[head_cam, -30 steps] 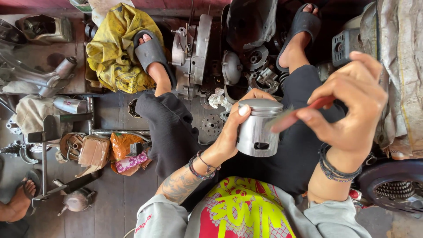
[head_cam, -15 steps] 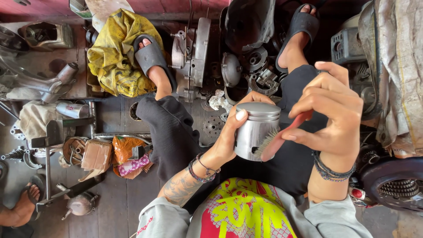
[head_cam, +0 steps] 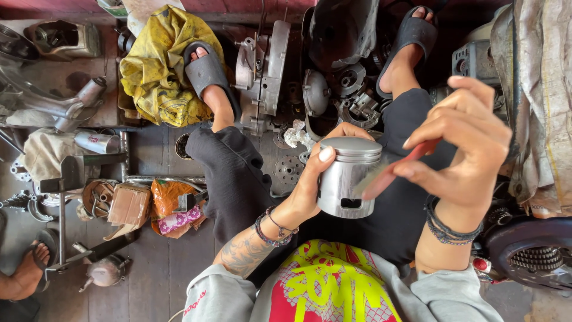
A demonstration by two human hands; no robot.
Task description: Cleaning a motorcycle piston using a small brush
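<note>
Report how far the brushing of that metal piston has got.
Done: the piston is out of the engine, and its crown and skirt look bright and mostly clean. In hand: the left hand grips the piston upright while the right hand holds a red-handled brush with its bristles on the skirt. Left: the far side is hidden, so I cannot tell its state. Engine parts lie apart on the floor.

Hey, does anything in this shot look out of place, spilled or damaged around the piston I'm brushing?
Nothing looks damaged on the piston, held in the left hand while the right hand works a red brush on it. The floor is cluttered: engine parts, a crumpled yellow cloth and a torn cardboard box lie scattered. No spill shows.
</note>
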